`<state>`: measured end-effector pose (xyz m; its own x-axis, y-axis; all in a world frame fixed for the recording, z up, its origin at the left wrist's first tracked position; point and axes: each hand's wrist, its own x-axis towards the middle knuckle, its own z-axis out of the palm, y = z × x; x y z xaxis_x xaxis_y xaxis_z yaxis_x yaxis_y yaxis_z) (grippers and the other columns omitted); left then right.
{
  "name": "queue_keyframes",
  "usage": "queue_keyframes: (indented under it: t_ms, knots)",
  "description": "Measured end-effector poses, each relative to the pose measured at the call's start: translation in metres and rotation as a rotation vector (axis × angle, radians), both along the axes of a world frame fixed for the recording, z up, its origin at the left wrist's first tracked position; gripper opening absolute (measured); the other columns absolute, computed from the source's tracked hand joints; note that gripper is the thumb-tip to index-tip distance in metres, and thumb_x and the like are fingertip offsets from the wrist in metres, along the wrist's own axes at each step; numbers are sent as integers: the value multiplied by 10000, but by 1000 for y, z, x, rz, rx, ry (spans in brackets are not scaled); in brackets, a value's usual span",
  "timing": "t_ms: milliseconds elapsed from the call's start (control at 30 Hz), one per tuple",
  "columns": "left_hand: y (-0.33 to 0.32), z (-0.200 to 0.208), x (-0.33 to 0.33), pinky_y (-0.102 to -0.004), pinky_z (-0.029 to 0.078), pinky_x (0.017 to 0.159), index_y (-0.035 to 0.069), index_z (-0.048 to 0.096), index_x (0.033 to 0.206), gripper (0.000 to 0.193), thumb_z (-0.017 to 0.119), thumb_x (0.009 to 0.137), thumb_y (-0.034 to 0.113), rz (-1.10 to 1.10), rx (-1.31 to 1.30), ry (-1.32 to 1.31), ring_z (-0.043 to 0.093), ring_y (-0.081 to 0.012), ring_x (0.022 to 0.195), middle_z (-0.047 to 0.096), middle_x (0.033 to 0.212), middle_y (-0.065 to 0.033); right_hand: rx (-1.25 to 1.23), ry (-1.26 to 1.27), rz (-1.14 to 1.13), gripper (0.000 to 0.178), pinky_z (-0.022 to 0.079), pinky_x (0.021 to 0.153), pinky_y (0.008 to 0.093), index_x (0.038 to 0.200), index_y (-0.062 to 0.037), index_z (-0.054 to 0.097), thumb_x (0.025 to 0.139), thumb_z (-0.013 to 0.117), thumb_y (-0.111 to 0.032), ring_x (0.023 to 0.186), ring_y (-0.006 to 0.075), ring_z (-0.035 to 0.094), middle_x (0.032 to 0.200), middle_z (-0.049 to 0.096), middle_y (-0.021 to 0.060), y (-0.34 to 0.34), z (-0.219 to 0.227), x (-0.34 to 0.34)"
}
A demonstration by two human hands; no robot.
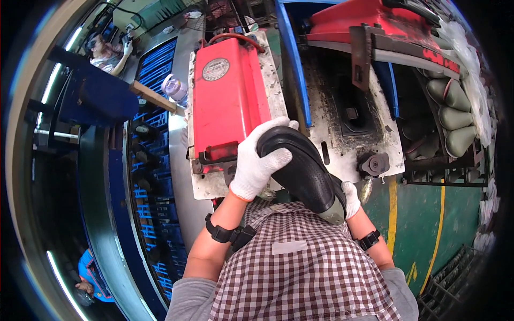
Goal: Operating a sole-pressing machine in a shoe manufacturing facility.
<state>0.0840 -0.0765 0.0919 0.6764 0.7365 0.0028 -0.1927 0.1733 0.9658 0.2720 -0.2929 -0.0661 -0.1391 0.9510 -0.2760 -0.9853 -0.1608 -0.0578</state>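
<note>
A black shoe (304, 174) with small perforations is held at a slant in front of my checked apron. My left hand (256, 161), in a white glove, is closed around its upper end, the thumb lying across the black surface. At the lower end my right hand (351, 201), also gloved, grips from the right side; most of its fingers are hidden behind the shoe. A greyish-green piece (335, 212) shows at the shoe's lower end, next to my right hand.
Beyond my left hand stands a closed red machine cover (225, 101). To its right, a red lid (375, 29) is raised over a dark recess (350, 109). Olive shoe lasts (455, 117) fill a rack. Blue slatted conveyor (155, 69) at left; a person (107, 56) beyond.
</note>
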Motion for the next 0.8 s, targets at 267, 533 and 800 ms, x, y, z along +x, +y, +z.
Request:
queue_keyframes:
  t_ms: [267,533,800]
  knots:
    - [-17,12,-26,-336,554,984,-28,631,1320,522,818,855,117,137,193,144,723,-176,1069,760,1175,-132,-84,41,44,835,437,1189,504,1551,33,409,855,771,-251,1354,378,572,1518,531,249,5,-7,-35]
    - [-12,19,-61,-355,544,1006,-43,584,1368,587,803,868,172,211,205,154,703,-206,1111,738,1210,-151,-97,15,121,867,418,1205,485,1561,21,408,856,772,-328,1369,363,562,1534,520,235,22,-3,-55]
    - [-5,-15,-140,-488,426,1180,83,196,1650,1093,738,884,642,355,-224,-311,495,-286,1419,417,1596,-136,78,-526,164,854,355,1224,412,1591,-17,376,928,725,-428,1456,271,466,1592,466,150,117,91,-117]
